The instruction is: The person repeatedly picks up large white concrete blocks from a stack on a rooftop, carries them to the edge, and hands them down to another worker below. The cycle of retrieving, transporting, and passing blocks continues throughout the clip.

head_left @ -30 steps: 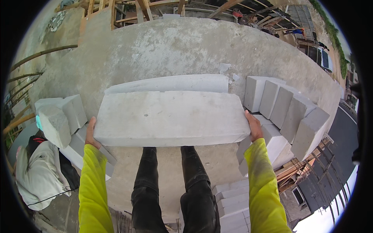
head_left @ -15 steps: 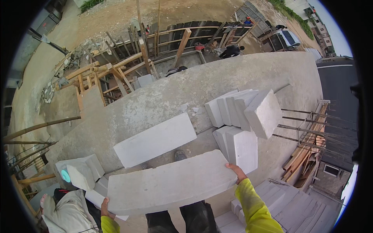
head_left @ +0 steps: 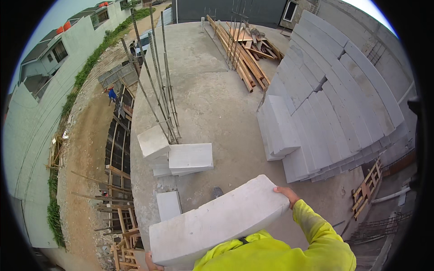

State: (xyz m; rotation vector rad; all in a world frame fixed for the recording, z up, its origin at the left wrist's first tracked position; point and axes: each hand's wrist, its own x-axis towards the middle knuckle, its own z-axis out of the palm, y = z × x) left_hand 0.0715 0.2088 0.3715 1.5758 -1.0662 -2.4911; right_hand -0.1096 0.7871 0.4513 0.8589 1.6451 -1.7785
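A long white lightweight concrete block (head_left: pixel 217 221) spans the space in front of my body, tilted up toward the right. My right hand (head_left: pixel 287 196) grips its upper right end, fingers wrapped over the edge. At the lower left end my left hand (head_left: pixel 153 263) holds the other side, its fingers partly hidden by the block. Beyond the block's left half, another white block (head_left: pixel 169 205) lies on the concrete floor, partly covered from view. Past it stands a small pile of blocks (head_left: pixel 191 156) beside upright steel bars.
A tall stack of white blocks (head_left: pixel 330 104) rises at the right. Steel rebar (head_left: pixel 166 99) sticks up near the slab's left edge, with a drop to a dirt road beyond. Timber planks (head_left: pixel 244 54) lie at the back. A person in blue (head_left: pixel 111 94) is on the road below.
My view has swung to the right, bringing the tall block stack and rebar ahead. The block has stayed in both hands and turned with me, away from the block lying on the floor.
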